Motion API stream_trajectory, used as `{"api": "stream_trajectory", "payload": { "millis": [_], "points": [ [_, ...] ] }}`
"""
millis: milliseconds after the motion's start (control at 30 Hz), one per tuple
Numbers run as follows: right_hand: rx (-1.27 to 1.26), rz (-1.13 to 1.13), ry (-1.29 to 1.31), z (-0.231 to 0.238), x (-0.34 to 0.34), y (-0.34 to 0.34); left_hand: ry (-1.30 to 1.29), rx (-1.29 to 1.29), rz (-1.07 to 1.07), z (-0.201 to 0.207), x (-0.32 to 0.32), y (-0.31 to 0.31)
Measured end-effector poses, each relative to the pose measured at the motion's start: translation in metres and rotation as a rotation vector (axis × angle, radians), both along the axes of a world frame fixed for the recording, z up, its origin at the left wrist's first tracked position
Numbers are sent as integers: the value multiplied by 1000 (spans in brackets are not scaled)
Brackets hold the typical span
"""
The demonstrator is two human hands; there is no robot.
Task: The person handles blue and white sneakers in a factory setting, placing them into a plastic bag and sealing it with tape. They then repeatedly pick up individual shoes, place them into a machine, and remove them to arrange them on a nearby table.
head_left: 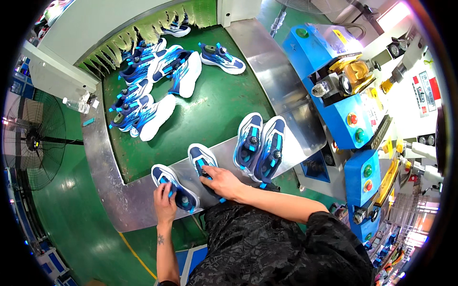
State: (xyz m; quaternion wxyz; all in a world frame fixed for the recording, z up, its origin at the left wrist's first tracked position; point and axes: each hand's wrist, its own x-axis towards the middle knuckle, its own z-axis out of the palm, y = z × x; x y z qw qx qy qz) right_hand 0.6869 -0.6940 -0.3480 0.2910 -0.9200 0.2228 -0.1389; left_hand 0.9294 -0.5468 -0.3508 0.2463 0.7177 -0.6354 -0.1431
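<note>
Two blue-and-white sneakers with dial closures rest side by side on the metal ledge in front of me. At the left sneaker (188, 196), my left hand (165, 205) is closed, its thumb and fingertips pinching the upper near the tongue. My right hand (225, 183) reaches over the other sneaker (201, 154), fingers bent onto its dial area; the palm hides part of the upper. To the right, another upright pair stands together, a left sneaker (247, 143) and a right sneaker (271, 150), touched by neither hand.
Several more sneakers (160, 112) lie heaped on the green surface (210, 114), by a frayed green curtain (117, 52). A single sneaker (222, 58) lies apart from them. Blue machines with buttons (352, 119) stand right; a floor fan (36, 138) and plastic bottle (75, 105) are left.
</note>
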Motion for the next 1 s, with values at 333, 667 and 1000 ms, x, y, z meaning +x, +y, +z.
{"api": "stream_trajectory", "payload": {
  "millis": [333,667,1000],
  "points": [
    [173,186,-29,-26,-24,-33,71,-17,144,48,-28,-51],
    [438,-760,-360,147,-135,-34,123,-40,-718,17,-134,-229],
    [750,-850,-377,185,-196,-52,-157,-103,-1039,-33,-178,-252]
  ]
}}
